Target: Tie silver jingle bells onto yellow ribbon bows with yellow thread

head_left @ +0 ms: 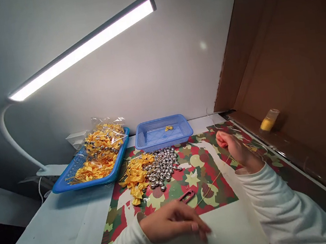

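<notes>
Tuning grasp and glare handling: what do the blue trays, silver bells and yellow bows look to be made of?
Blue trays: likely moulded plastic, matte, with perforated mesh walls.
Silver bells: probably metal, mirror-bright, with sharp lamp glints.
Yellow bows: seemingly satin ribbon, soft sheen and folded loops.
Bag over more bows: clear crinkled plastic film.

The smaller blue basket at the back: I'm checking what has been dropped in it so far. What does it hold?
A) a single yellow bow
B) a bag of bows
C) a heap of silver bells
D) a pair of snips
A: the smaller blue basket holds only one yellow bow, while the silver bells lie heaped on the patterned mat in front of it.
</notes>
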`<state>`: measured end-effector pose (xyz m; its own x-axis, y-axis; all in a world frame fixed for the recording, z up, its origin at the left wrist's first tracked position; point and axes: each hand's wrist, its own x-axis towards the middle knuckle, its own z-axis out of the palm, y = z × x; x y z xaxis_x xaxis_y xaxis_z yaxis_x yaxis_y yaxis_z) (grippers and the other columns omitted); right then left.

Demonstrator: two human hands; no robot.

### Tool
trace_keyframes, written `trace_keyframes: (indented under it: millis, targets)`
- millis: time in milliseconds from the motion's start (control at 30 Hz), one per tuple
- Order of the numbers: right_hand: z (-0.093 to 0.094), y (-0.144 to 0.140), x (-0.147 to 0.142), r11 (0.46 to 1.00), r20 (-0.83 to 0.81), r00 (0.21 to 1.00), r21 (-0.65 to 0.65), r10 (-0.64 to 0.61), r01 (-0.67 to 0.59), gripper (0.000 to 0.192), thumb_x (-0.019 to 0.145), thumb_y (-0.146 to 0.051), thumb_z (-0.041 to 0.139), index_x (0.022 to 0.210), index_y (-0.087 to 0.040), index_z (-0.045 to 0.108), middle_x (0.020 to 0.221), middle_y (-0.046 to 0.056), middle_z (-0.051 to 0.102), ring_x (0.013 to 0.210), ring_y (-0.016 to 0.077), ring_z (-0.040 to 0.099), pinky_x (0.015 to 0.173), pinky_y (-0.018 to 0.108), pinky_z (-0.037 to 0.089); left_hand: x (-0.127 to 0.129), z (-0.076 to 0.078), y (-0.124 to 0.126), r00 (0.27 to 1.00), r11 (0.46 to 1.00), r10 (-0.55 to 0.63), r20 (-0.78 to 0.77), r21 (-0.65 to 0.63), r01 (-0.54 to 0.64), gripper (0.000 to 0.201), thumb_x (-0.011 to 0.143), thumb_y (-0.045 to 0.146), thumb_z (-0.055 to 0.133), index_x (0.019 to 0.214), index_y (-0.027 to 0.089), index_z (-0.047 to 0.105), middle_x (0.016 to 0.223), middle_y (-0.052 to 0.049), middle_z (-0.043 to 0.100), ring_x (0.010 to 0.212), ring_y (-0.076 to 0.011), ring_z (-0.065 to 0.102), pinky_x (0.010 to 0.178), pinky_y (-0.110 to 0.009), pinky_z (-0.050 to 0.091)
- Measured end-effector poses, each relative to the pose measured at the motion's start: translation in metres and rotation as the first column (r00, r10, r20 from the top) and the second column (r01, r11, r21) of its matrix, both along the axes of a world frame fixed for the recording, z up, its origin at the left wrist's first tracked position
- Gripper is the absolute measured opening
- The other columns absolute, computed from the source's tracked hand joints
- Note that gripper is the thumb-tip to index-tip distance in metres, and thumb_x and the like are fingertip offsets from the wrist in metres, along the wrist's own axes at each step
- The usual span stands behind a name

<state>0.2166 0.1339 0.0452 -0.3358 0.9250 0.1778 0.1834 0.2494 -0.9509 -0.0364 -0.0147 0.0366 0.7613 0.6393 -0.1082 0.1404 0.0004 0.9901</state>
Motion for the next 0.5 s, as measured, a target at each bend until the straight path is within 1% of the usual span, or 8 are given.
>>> trace_keyframes:
  millis: [33,67,100,133,200,233,333,500]
  targets:
    - [-0.001,-0.003,-0.003,0.999,0.044,0.998,0.028,0.034,-0.035,0.032,0.090,-0.035,0.035,0.061,-0.022,0.028,0.058,-0.004,0.027,0.051,0.0118,0.024,0.048,0.025,0.021,-0.003,0.001,0.003,0.989,0.981,0.146,-0.014,0.127,-0.143,0.039,0.087,0.048,0.053,0.093,0.015,0.072,0.083,-0.010,0.072,0.082,-0.0218,0.064,0.079,-0.032,0.049]
    - [-0.002,-0.007,-0.006,0.996,0.090,0.993,0.048,0.071,-0.075,0.033,0.090,-0.033,0.037,0.060,-0.021,0.030,0.058,-0.004,0.029,0.053,0.0122,0.026,0.050,0.026,0.023,-0.008,0.001,0.007,0.948,0.913,0.316,-0.041,0.284,-0.292,0.033,0.087,0.043,0.054,0.096,0.017,0.071,0.086,-0.010,0.073,0.084,-0.0223,0.065,0.080,-0.033,0.049]
    - [-0.003,-0.011,-0.011,0.991,0.129,0.986,0.061,0.106,-0.115,0.034,0.090,-0.032,0.039,0.059,-0.021,0.031,0.057,-0.003,0.031,0.055,0.0124,0.028,0.052,0.027,0.024,-0.015,0.000,0.013,0.873,0.796,0.481,-0.074,0.455,-0.400,0.028,0.087,0.039,0.054,0.095,0.018,0.071,0.089,-0.009,0.073,0.085,-0.0223,0.065,0.080,-0.034,0.048]
    - [-0.005,-0.016,-0.016,0.986,0.173,0.975,0.074,0.137,-0.151,0.034,0.090,-0.032,0.040,0.059,-0.020,0.033,0.058,-0.003,0.033,0.056,0.0125,0.030,0.054,0.027,0.025,-0.024,-0.001,0.019,0.758,0.635,0.646,-0.087,0.614,-0.470,0.024,0.087,0.034,0.053,0.091,0.019,0.071,0.088,-0.009,0.072,0.084,-0.0223,0.064,0.080,-0.034,0.048]
    - [-0.009,-0.024,-0.028,0.970,0.290,0.940,0.105,0.180,-0.218,0.032,0.092,-0.030,0.040,0.062,-0.020,0.038,0.059,-0.003,0.037,0.056,0.0124,0.031,0.056,0.027,0.026,-0.045,-0.005,0.032,0.495,0.332,0.865,-0.086,0.836,-0.436,0.021,0.087,0.028,0.050,0.087,0.019,0.069,0.086,-0.008,0.071,0.086,-0.0234,0.064,0.080,-0.035,0.048]
    - [-0.012,-0.028,-0.034,0.960,0.360,0.913,0.125,0.192,-0.251,0.030,0.093,-0.029,0.039,0.065,-0.019,0.041,0.060,-0.004,0.039,0.057,0.0122,0.033,0.057,0.027,0.027,-0.057,-0.007,0.037,0.374,0.221,0.925,-0.073,0.903,-0.369,0.021,0.087,0.026,0.048,0.087,0.019,0.068,0.090,-0.008,0.071,0.089,-0.0243,0.063,0.083,-0.036,0.047]
    - [-0.022,-0.037,-0.050,0.918,0.499,0.840,0.191,0.214,-0.347,0.024,0.094,-0.022,0.036,0.075,-0.018,0.050,0.069,-0.001,0.052,0.063,0.0128,0.044,0.062,0.026,0.033,-0.084,-0.013,0.050,0.248,0.150,0.966,-0.067,0.930,-0.334,0.025,0.085,0.022,0.048,0.100,0.016,0.068,0.103,-0.013,0.069,0.096,-0.0305,0.059,0.086,-0.044,0.045]
    - [-0.037,-0.043,-0.064,0.873,0.500,0.828,0.250,0.254,-0.418,0.020,0.092,-0.015,0.040,0.089,-0.017,0.059,0.087,0.005,0.066,0.079,0.0163,0.059,0.073,0.028,0.043,-0.091,-0.022,0.061,0.226,0.162,0.969,-0.097,0.943,-0.290,0.030,0.083,0.022,0.051,0.108,0.019,0.068,0.103,-0.011,0.067,0.093,-0.0291,0.059,0.081,-0.040,0.047]
